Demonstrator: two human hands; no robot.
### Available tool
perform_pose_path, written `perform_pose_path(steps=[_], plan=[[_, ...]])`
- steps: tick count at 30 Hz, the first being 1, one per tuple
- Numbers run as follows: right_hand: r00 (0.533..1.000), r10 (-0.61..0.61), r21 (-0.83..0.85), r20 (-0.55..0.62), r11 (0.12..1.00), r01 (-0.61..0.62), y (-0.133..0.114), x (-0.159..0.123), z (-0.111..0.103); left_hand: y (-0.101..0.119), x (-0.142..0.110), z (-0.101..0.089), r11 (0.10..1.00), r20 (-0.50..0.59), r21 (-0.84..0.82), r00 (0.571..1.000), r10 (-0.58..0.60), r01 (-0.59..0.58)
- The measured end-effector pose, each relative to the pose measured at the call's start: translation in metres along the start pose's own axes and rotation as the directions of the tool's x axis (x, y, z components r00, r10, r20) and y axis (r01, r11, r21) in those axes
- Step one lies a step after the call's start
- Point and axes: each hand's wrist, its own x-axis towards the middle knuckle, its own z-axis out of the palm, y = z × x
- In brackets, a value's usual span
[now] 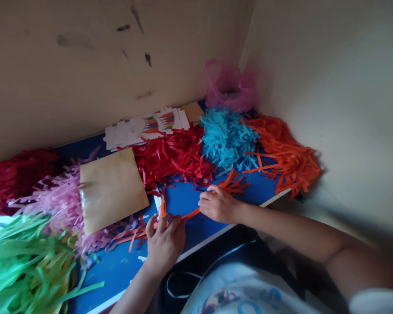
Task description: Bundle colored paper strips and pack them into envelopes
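White shirt at the near edge, two hands on an orange paper bundle

Closest to the camera is a white shirt [239,288] with a printed design, over dark cloth [183,279] with a thin pale cord. Past it, a blue table [183,235] with a white edge runs from lower left to upper right.

On the table near that edge lies the orange paper bundle [192,213]. Its long axis slants from lower left to upper right, roughly along the edge. Loose fringe spreads at both ends: one end points left toward the tan envelope [114,189], the other points right and away, toward the blue paper shreds [227,137]. The left hand [166,240] is palm down, fingers bent over the bundle; whether it pinches or only presses, I cannot tell. The right hand [218,204] is closed around the narrow middle part.

Red paper shreds [177,157] lie behind the hands, and a bigger orange pile [284,152] lies at right. Pink shreds [62,196] and green strips [16,257] are at left. Printed sheets [147,126] near the wall [85,65] show coloured pointed shapes; their writing is too small to read. The envelope's visible face bears no readable label. Behind the blue shreds sits a pink plastic bag [231,89].
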Motion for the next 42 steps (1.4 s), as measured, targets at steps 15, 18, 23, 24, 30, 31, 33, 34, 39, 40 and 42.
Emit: perform_pose_path(steps=[15, 18, 23, 24, 30, 31, 33, 34, 39, 40, 42], plan=[[0.9, 0.433, 0.377, 0.05, 0.826, -0.419, 0.004, -0.01, 0.013, -0.022, -0.009, 0.022, 0.952, 0.066, -0.239, 0.982, -0.177, 0.188], [0.85, 0.504, 0.381, 0.151, 0.764, -0.521, 0.004, -0.005, 0.006, -0.016, -0.003, 0.02, 0.943, 0.097, -0.224, 0.968, -0.23, 0.247], [0.754, 0.568, 0.245, 0.329, 0.72, -0.649, -0.001, 0.017, -0.005, 0.0, 0.015, 0.009, 0.944, 0.176, -0.08, 0.937, -0.303, 0.32], [0.75, 0.564, 0.227, 0.345, 0.725, -0.65, 0.0, 0.021, -0.006, 0.002, 0.017, 0.007, 0.952, 0.171, -0.055, 0.942, -0.289, 0.301], [0.862, 0.4, 0.2, 0.313, 0.859, -0.471, 0.001, 0.021, -0.012, 0.009, 0.009, 0.005, 1.0, 0.042, 0.026, 0.999, -0.011, 0.01], [0.893, 0.356, 0.192, 0.275, 0.89, -0.414, 0.0, 0.018, -0.012, 0.01, 0.008, 0.005, 0.999, 0.026, 0.035, 1.0, 0.007, -0.008], [0.956, 0.241, 0.153, 0.165, 0.952, -0.266, -0.003, 0.013, -0.01, 0.011, 0.008, 0.005, 0.999, 0.007, 0.035, 1.0, 0.022, -0.022], [0.98, 0.17, 0.113, 0.107, 0.977, -0.182, -0.004, 0.012, -0.008, 0.012, 0.01, 0.005, 0.999, -0.003, 0.021, 1.0, 0.026, -0.026], [0.997, -0.066, -0.111, 0.037, 0.991, 0.07, -0.009, 0.018, 0.005, 0.011, 0.027, 0.013, 0.995, -0.095, -0.078, 0.994, 0.062, -0.069], [0.997, -0.064, -0.113, 0.052, 0.991, 0.07, -0.01, 0.021, 0.004, 0.009, 0.031, 0.013, 0.994, -0.11, -0.083, 0.992, 0.068, -0.077], [0.997, 0.007, -0.057, 0.072, 0.998, -0.003, -0.015, 0.024, -0.005, 0.007, 0.033, 0.007, 0.992, -0.164, -0.079, 0.983, 0.085, -0.099]])
